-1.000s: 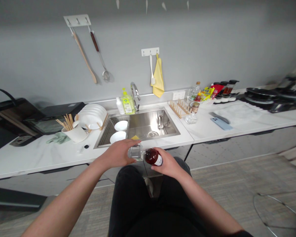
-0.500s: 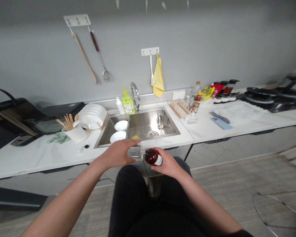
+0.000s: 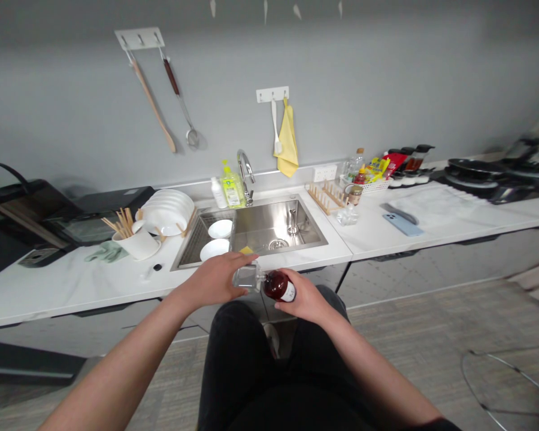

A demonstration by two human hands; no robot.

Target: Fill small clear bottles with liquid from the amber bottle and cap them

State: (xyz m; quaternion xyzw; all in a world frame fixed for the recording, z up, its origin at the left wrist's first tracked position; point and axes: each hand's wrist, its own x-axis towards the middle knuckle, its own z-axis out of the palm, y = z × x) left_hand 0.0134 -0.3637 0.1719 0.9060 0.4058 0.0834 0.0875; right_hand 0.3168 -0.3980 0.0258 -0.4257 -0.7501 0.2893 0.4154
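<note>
My left hand (image 3: 219, 278) is closed around a small clear glass bottle (image 3: 247, 277), tilted with its neck pointing right. In my right hand (image 3: 303, 295) is a dark red-brown bottle (image 3: 276, 284) with a white label, its neck toward the clear bottle. The two necks meet or nearly meet between my hands; whether liquid passes across is too small to tell. Both bottles are in front of the counter edge, just below the steel sink (image 3: 269, 221). Two white bowls (image 3: 220, 228) sit in the sink's left part.
Left of the sink stand white plates (image 3: 166, 209) in a rack and a white cup of chopsticks (image 3: 137, 242). A black cap-like piece (image 3: 157, 267) lies nearby. Behind are a faucet (image 3: 246, 173) and a green soap bottle (image 3: 232, 188). A phone (image 3: 403, 224) lies at right.
Both hands and both bottles hold nearly the same positions. Only a very slight shift of the whole view shows.
</note>
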